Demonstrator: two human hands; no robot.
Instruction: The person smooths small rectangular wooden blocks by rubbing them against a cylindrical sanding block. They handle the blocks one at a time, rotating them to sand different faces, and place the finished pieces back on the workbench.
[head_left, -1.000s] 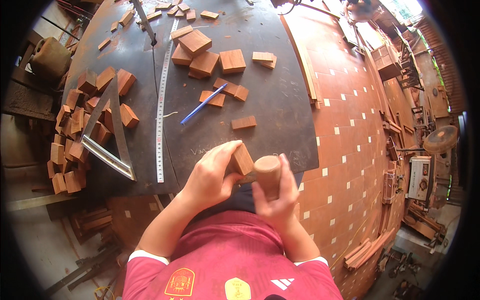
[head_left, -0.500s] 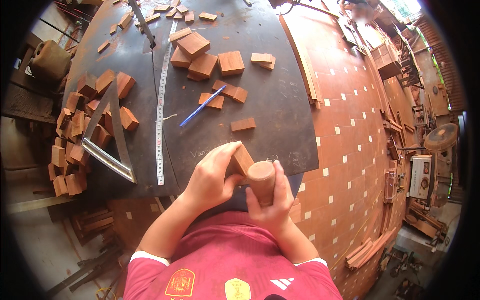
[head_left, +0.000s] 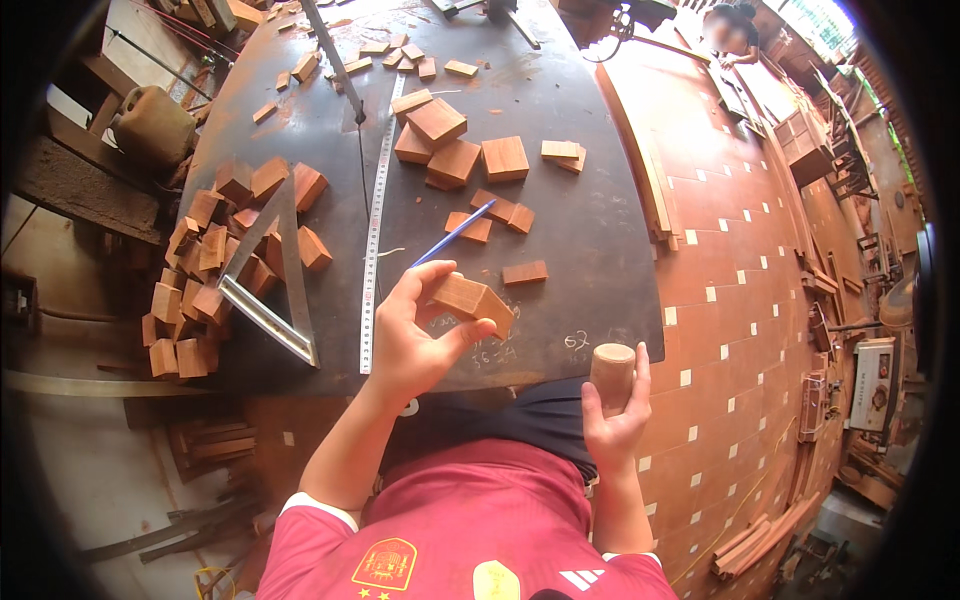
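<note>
My left hand [head_left: 412,346] holds the wooden block [head_left: 464,296], best pinched steadily, while my right hand [head_left: 614,430] grips the wooden cylinder [head_left: 611,378] to its right.

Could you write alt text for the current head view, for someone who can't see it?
Someone in a red shirt holds a wooden block in the left grip and, apart from it, a brown cylinder in the right grip. On the dark table lie a blue pen, a measuring strip and many more blocks, heaped at the left.

Maroon short-sleeved shirt [head_left: 470,500], white cuffs [head_left: 320,507], yellow-outlined crest [head_left: 385,564], dark trousers [head_left: 540,415]
</note>
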